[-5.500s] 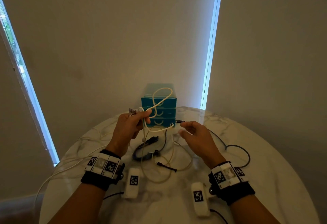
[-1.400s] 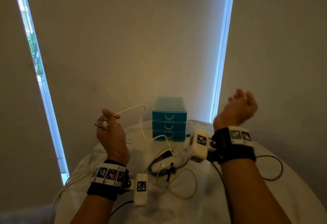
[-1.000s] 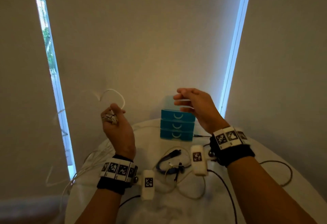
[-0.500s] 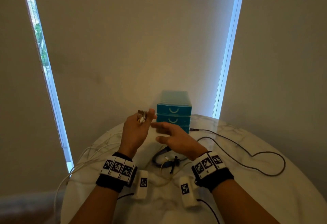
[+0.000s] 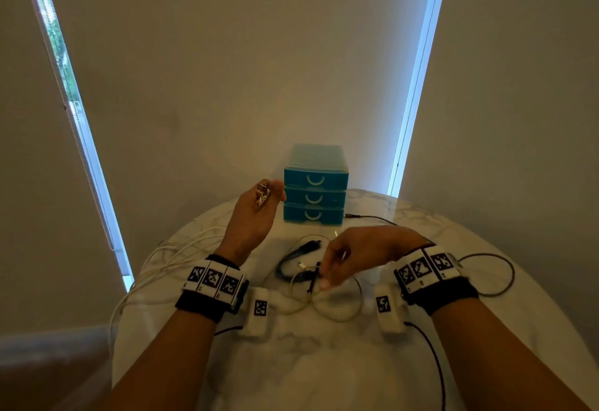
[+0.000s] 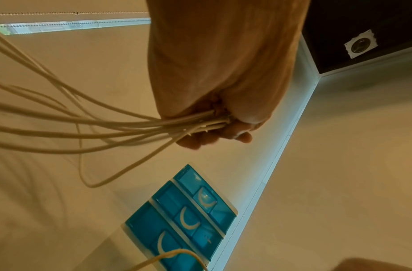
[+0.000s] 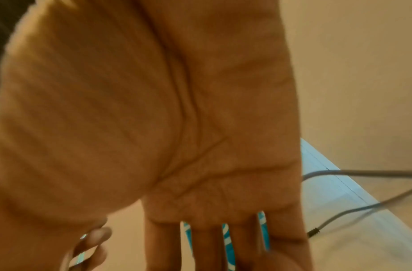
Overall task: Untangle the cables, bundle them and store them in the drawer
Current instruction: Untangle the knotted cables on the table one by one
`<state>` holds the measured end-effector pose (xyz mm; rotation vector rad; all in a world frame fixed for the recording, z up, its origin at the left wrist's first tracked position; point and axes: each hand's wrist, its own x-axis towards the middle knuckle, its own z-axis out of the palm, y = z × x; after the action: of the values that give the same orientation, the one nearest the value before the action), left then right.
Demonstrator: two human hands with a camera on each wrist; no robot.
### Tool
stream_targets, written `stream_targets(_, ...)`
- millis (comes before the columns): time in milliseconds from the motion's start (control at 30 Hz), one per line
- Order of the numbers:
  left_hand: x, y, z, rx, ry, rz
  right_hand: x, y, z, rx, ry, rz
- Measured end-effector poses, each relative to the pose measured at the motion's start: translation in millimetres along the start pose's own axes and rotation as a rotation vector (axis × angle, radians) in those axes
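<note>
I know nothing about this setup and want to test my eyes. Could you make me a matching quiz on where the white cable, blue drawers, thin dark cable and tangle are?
Things:
1. white cable
2. blue drawers
3. thin dark cable
4. tangle

Places:
A. far edge of the table, all shut
B. gathered in the left hand
C. beneath the right hand
D. trailing across the table's right side

Pairs: 1-B, 2-A, 3-D, 4-C
</note>
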<state>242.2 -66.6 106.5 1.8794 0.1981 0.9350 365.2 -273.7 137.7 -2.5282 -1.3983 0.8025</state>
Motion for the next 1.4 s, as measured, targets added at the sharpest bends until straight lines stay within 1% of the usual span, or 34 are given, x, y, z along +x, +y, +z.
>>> stream_targets(33, -0.4, 0.3, 1.4, -0.006, -0.012, -0.02, -1.5, -0.6, 2.2, -0.056, -0.054, 0.009)
stream_targets(67, -1.3, 1.5, 2.7, -0.02, -0.026, -0.043, -2.1, 0.7, 3.6, -0.078, -0.051, -0.001)
stream_targets(100, -1.9, 3.0, 4.0, -0.037, -0.041, -0.07, -3.1, 3.0, 4.1, -0.06, 0.012, -0.041)
stream_targets(133, -1.9, 3.7, 5.7, -0.046, -0.051, -0.095, -4.2, 5.8, 4.5, 0.015, 0.118, -0.107)
stream_targets(167, -1.8, 3.9, 7.8, -0.048, -0.055, -0.113, -5.2, 9.7, 4.8, 0.165, 0.255, -0.181)
stream_targets(233, -1.8, 3.8, 11.5, -0.043, -0.045, -0.131, -8.7, 17.6, 5.4, 0.609, 0.528, -0.292)
stream_targets(267, -2.3, 4.4, 13.6, -0.046, -0.042, -0.134, -9.4, 21.7, 7.2, 0.817, 0.618, -0.309)
stream_targets(333, -4.2, 6.7, 16.7, -0.086, -0.064, -0.161, -9.4, 26.8, 14.5, 1.149, 0.695, -0.301)
stream_targets(400, -6.9, 9.4, 18.9, -0.121, -0.138, -0.194, -9.3, 30.2, 23.5, 1.415, 0.718, -0.295)
stream_targets(467, -9.7, 10.1, 21.8, -0.082, -0.226, -0.206, -11.1, 30.9, 31.0, 1.607, 0.736, -0.289)
stream_targets(533, -12.8, 11.9, 25.4, -0.034, -0.312, -0.199, -11.3, 30.2, 37.7, 1.701, 0.764, -0.29)
stream_targets(600, -14.6, 12.7, 28.4, -0.005, -0.374, -0.182, -10.9, 26.4, 41.2, 1.709, 0.759, -0.308)
stream_targets(633, -15.0, 12.3, 29.3, 0.008, -0.384, -0.178, -12.0, 23.0, 41.6, 1.689, 0.74, -0.317)
stream_targets(700, -15.3, 12.8, 29.3, 0.001, -0.348, -0.185, -16.8, 16.4, 38.6, 1.65, 0.699, -0.354)
stream_targets(800, -14.2, 10.5, 29.8, -0.052, -0.27, -0.197, -26.5, 8.2, 30.0, 1.668, 0.657, -0.429)
stream_targets(867, -13.4, 10.4, 29.9, -0.056, -0.261, -0.165, -30.4, 3.1, 28.3, 1.728, 0.618, -0.471)
stream_targets(1000, -13.8, 8.2, 30.7, -0.105, -0.238, -0.13, -34.3, -6.7, 33.7, 1.855, 0.461, -0.544)
stream_targets(1033, -13.8, 9.1, 31.6, -0.099, -0.236, -0.124, -35.0, -8.1, 34.4, 1.879, 0.446, -0.563)
stream_targets(1100, -12.6, 9.6, 31.5, -0.085, -0.218, -0.129, -35.8, -8.4, 34.0, 1.934, 0.476, -0.62)
stream_targets(1167, -11.1, 10.1, 27.2, -0.107, -0.227, -0.164, -36.1, -5.7, 32.8, 2.008, 0.545, -0.679)
stream_targets(1233, -11.1, 9.2, 22.1, -0.122, -0.316, -0.187, -35.8, -1.0, 32.0, 2.104, 0.584, -0.715)
stream_targets(1300, -13.7, 12.0, 18.9, -0.12, -0.397, -0.196, -35.8, 3.5, 31.1, 2.164, 0.59, -0.735)
stream_targets(1400, -17.7, 15.2, 18.1, -0.038, -0.566, -0.199, -34.4, 9.5, 30.2, 2.236, 0.595, -0.752)
